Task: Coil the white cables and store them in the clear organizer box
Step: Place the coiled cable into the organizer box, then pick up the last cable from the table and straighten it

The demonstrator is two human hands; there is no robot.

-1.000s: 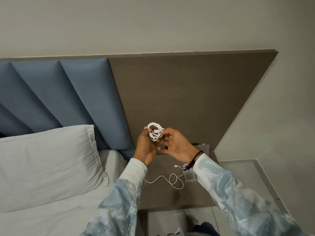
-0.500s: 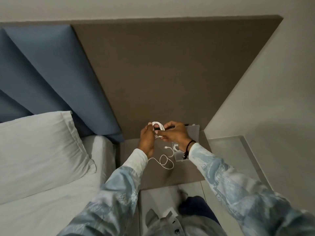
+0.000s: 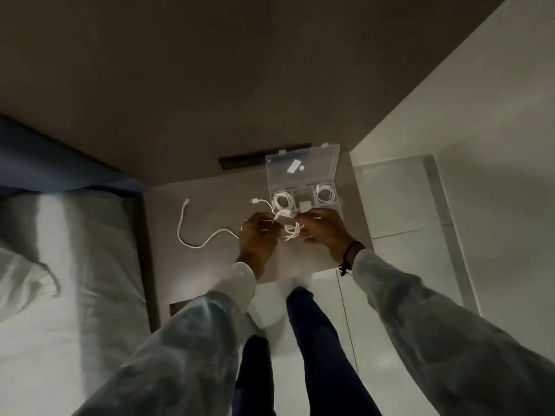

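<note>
A coiled white cable (image 3: 289,228) hangs between my two hands above the bedside table. My left hand (image 3: 257,239) pinches its left side and my right hand (image 3: 323,229) grips its right side. Just beyond them lies the clear organizer box (image 3: 303,175) with its lid folded back. A white coil sits in its left compartment (image 3: 282,200) and another in its right compartment (image 3: 326,193). A loose white cable (image 3: 196,232) snakes over the table to the left, and a short cable end with a plug (image 3: 260,202) lies near the box.
The brown bedside table (image 3: 195,271) stands between the bed (image 3: 75,265) on the left and pale floor tiles (image 3: 420,211) on the right. A dark headboard panel (image 3: 240,85) rises behind. My legs in dark trousers (image 3: 315,340) stand at the table's front edge.
The camera has tilted down sharply, so the table top and box now show fully. My hands have lowered with the coil toward the box and remain closed on it.
</note>
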